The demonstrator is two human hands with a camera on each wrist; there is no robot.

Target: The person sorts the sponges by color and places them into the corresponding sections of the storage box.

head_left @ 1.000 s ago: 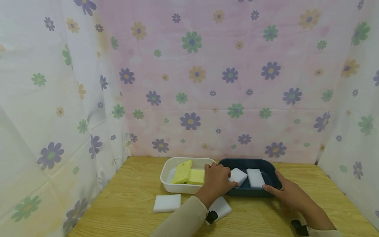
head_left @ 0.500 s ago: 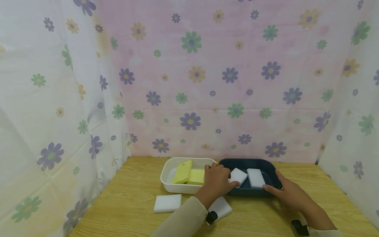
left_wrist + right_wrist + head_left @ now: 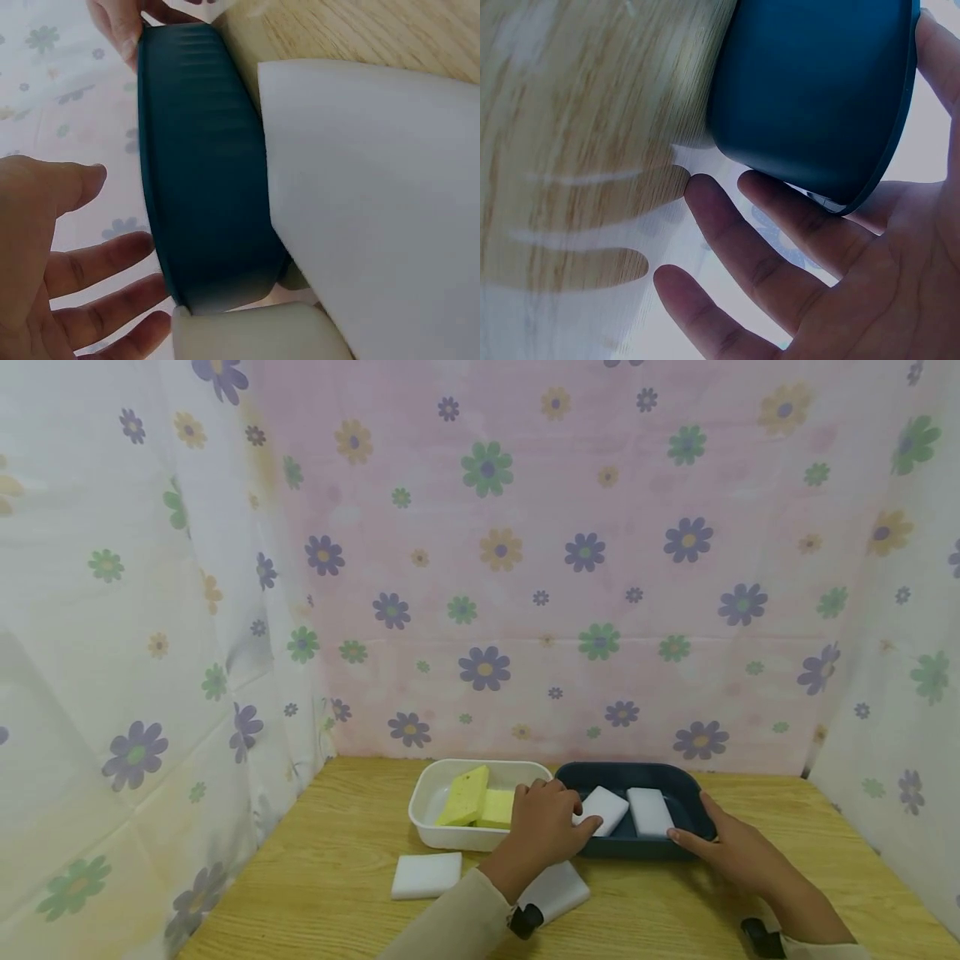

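Note:
My left hand [image 3: 543, 818] is over the place where the white tray [image 3: 457, 837] and dark blue tray [image 3: 637, 849] meet. In the left wrist view its fingers are loosely bent with nothing between them, fingertips right at the dark tray's rim. Two white sponge blocks lie in the dark tray: a tilted one [image 3: 606, 810] beside my left thumb, and another [image 3: 650, 812] to its right. My right hand [image 3: 731, 843] holds that tray's right end, thumb on the front rim and fingers spread round the outside. Two yellow sponges [image 3: 465, 797] lie in the white tray.
Two more white sponge blocks lie on the wooden table [image 3: 322, 877] in front of the trays, one [image 3: 427, 875] at left and one [image 3: 557, 895] partly under my left forearm. A flowered curtain [image 3: 555, 610] stands behind and at both sides.
My left hand has shifted slightly to the left, away from the tilted white sponge block. The right hand and both trays stay in place.

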